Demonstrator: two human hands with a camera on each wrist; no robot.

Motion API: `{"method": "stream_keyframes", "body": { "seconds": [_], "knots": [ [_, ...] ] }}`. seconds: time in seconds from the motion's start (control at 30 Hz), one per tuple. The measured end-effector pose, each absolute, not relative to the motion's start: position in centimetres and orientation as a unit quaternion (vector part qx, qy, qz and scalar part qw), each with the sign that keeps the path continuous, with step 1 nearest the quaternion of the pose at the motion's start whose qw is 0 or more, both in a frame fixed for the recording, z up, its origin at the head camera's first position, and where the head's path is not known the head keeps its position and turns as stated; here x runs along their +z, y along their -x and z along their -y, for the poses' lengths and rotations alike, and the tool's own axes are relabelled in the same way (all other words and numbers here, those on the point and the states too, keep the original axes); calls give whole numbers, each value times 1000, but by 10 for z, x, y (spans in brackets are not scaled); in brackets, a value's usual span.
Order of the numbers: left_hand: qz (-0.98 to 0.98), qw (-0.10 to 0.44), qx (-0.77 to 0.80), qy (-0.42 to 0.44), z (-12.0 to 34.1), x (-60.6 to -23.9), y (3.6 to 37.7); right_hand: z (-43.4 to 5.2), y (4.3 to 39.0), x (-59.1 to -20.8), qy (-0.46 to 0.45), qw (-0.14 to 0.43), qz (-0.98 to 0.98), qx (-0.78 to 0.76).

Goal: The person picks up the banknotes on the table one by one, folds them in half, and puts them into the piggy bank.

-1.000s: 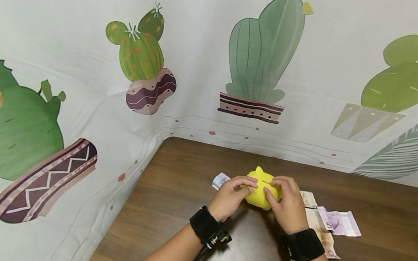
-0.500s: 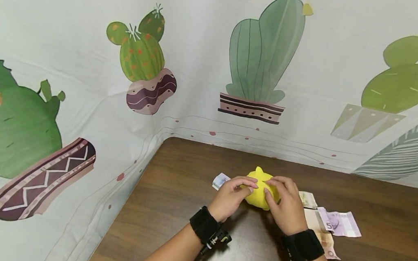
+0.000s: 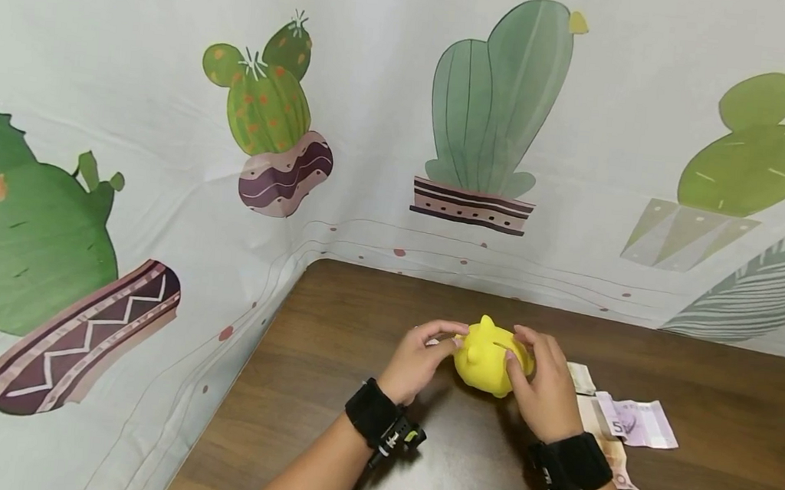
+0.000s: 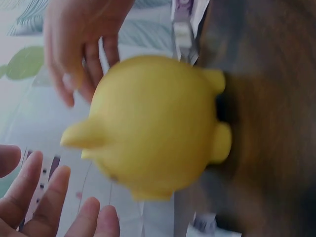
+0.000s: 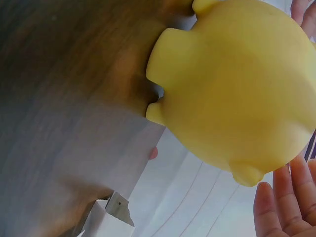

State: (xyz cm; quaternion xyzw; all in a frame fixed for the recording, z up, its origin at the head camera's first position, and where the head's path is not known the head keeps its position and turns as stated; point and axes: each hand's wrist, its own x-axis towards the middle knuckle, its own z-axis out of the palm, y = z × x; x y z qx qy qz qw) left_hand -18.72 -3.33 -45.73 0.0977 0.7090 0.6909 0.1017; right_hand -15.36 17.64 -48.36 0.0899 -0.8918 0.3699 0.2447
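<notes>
A yellow piggy bank (image 3: 483,360) stands on its feet on the wooden table, the dark slot on its back showing in the head view. My left hand (image 3: 420,359) is beside its left side; loosely bent fingers (image 4: 49,192) reach toward it, apart from the body in the left wrist view. At the bank's upper right lies my right hand (image 3: 546,380), thumb and fingertips right at the surface near the slot. Its fingers (image 5: 291,197) extend past the yellow body in the right wrist view. Neither hand grips anything.
To the right, a purple banknote (image 3: 641,422) overlaps an orange one (image 3: 614,455), with another note (image 3: 581,377) behind. A folded note (image 4: 212,224) lies left of the bank, mostly hidden by the left hand in the head view. A cactus-print cloth (image 3: 374,120) hangs behind the table.
My left hand has drawn back leftward off the piggy bank's top, uncovering its left side. My right hand has shifted slightly right, so the slot shows more.
</notes>
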Motion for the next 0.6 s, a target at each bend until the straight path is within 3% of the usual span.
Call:
{"method": "stream_keyframes", "body": {
  "seconds": [0.23, 0.6],
  "knots": [
    [-736, 87, 667, -77, 55, -455, 202, -180, 152, -482, -93, 261, 885, 375],
    [-766, 108, 631, -51, 69, -466, 213, -181, 150, -478, -105, 275, 875, 385]
  ]
}}
